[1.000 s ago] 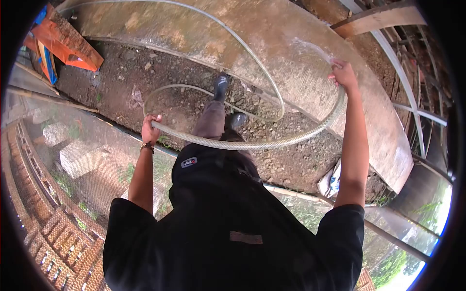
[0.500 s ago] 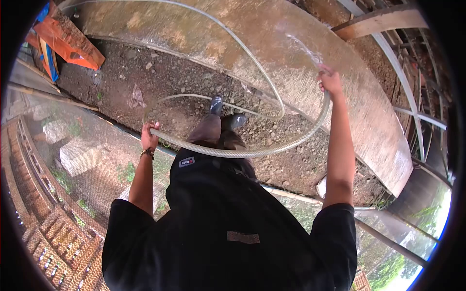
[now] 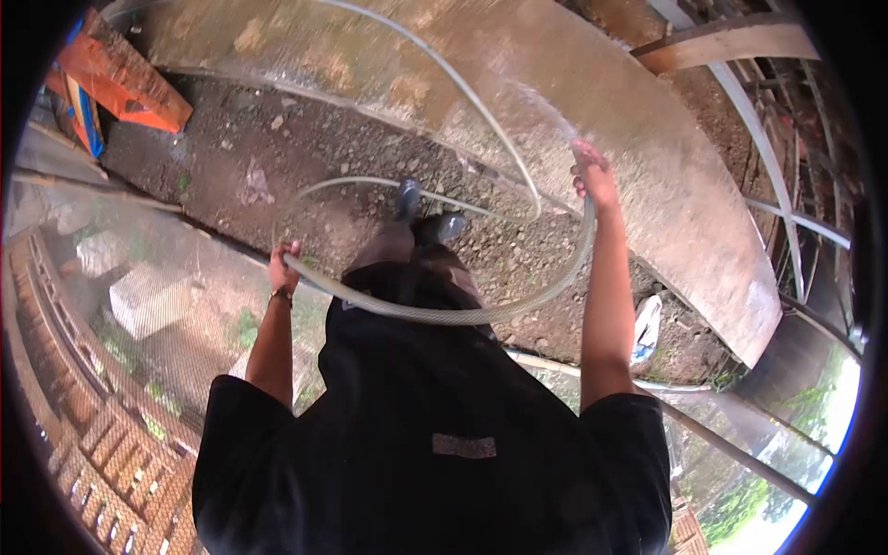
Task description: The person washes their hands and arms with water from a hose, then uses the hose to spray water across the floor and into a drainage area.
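A pale, clear braided hose (image 3: 435, 313) runs in a sagging curve between my two hands. My right hand (image 3: 594, 176) is closed round its free end, held over the concrete slab (image 3: 666, 222). Water (image 3: 546, 109) sprays from that end, up and to the left across the wet concrete. Lower on the left, my left hand (image 3: 285, 270) grips another stretch of the hose at about waist height. From there the hose loops back past my boots (image 3: 408, 199) and out over the slab to the top edge.
Stony soil (image 3: 324, 139) lies underfoot beside the slab edge. An orange painted beam (image 3: 125, 74) stands at the upper left. Mesh netting (image 3: 203, 305) and a bamboo rail run behind me. A white and blue bag (image 3: 647, 328) lies near my right arm; wooden and metal bars stand at the right.
My right hand has moved left and slightly down with the hose end, and the spray has shifted left too. The hose between my hands hangs lower. My left hand has barely moved.
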{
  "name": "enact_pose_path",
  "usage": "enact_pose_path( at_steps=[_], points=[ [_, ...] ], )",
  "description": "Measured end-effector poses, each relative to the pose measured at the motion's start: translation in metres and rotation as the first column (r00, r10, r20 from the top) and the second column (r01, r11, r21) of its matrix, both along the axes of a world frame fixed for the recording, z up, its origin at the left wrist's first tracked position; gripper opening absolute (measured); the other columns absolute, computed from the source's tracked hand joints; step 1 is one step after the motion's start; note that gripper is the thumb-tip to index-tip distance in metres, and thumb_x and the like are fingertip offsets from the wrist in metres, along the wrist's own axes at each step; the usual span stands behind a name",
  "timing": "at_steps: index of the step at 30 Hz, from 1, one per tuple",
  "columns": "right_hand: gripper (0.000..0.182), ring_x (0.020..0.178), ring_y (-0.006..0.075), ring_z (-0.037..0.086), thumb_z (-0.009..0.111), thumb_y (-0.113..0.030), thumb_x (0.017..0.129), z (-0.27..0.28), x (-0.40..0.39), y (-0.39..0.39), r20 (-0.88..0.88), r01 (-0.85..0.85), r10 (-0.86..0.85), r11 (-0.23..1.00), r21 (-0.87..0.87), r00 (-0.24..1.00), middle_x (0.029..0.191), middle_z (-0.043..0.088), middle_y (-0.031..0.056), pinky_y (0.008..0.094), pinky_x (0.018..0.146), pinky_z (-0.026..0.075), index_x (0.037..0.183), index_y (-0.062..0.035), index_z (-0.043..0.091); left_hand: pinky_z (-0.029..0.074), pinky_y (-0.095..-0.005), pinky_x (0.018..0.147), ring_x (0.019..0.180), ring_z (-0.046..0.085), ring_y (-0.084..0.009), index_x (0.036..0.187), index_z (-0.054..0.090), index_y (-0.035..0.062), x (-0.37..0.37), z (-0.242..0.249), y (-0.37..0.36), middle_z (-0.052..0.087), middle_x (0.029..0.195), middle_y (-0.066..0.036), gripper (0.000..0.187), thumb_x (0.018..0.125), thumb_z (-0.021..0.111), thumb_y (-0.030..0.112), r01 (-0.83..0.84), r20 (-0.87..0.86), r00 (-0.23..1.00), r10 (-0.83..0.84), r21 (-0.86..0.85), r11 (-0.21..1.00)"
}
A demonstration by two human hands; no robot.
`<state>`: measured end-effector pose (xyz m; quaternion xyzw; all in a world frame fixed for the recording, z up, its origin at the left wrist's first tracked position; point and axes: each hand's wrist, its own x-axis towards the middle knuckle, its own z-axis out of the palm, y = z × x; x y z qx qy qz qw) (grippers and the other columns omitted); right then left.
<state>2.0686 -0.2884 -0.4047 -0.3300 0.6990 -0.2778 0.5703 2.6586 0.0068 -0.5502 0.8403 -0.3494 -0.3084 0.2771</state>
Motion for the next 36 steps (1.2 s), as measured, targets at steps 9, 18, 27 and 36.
enact_pose_path(
  at_steps=[9, 18, 27, 36],
  points=[
    [0.014, 0.042, 0.0071, 0.042, 0.052, -0.018, 0.097, 0.068, -0.012, 0.029, -0.147, 0.382, -0.429, 0.885, -0.265, 0.891, 0.058, 0.047, -0.0012, 0.0258, 0.034, 0.033, 0.109, -0.0140, 0.057, 0.047, -0.0398, 0.072, 0.073, 0.060, -0.0311, 0.083, 0.060, 0.0029, 0.029, -0.022, 0.002, 0.063, 0.077, -0.018, 0.051, 0.087, 0.063, 0.054, 0.020, 0.121, 0.992, -0.037, 0.137, 0.990],
    [0.014, 0.043, 0.0148, 0.049, 0.054, -0.011, 0.091, 0.120, 0.002, 0.050, -0.436, 0.253, -0.424, 0.882, -0.398, 0.794, 0.057, 0.052, 0.0056, 0.0339, 0.041, 0.038, 0.103, -0.0082, 0.061, 0.048, -0.0430, 0.070, 0.077, 0.064, -0.0379, 0.079, 0.062, 0.0000, 0.019, -0.035, -0.026, 0.065, 0.076, -0.022, 0.054, 0.090, 0.057, 0.053, 0.011, 0.206, 0.978, -0.039, 0.135, 0.991],
    [0.021, 0.078, 0.0399, 0.064, 0.056, -0.010, 0.085, 0.160, 0.008, 0.027, -0.776, -0.092, -0.270, 0.918, -0.386, 0.570, 0.079, 0.064, 0.0239, 0.0452, 0.071, 0.049, 0.105, -0.0093, 0.062, 0.046, -0.0516, 0.080, 0.095, 0.058, -0.0470, 0.094, 0.062, 0.0019, 0.031, -0.083, -0.050, 0.063, 0.093, -0.028, 0.053, 0.090, 0.053, 0.054, 0.151, 0.219, 0.957, -0.188, 0.177, 0.973],
    [0.025, 0.102, 0.0443, 0.059, 0.051, -0.013, 0.086, 0.219, 0.018, -0.061, -0.914, -0.310, -0.030, 0.936, -0.168, 0.404, 0.103, 0.063, 0.0298, 0.0484, 0.091, 0.047, 0.108, -0.0032, 0.060, 0.047, -0.0503, 0.073, 0.082, 0.060, -0.0446, 0.083, 0.065, 0.0030, -0.010, -0.040, -0.113, 0.062, 0.079, -0.023, 0.053, 0.088, 0.057, 0.055, 0.234, 0.322, 0.897, -0.302, 0.234, 0.944]
  ],
)
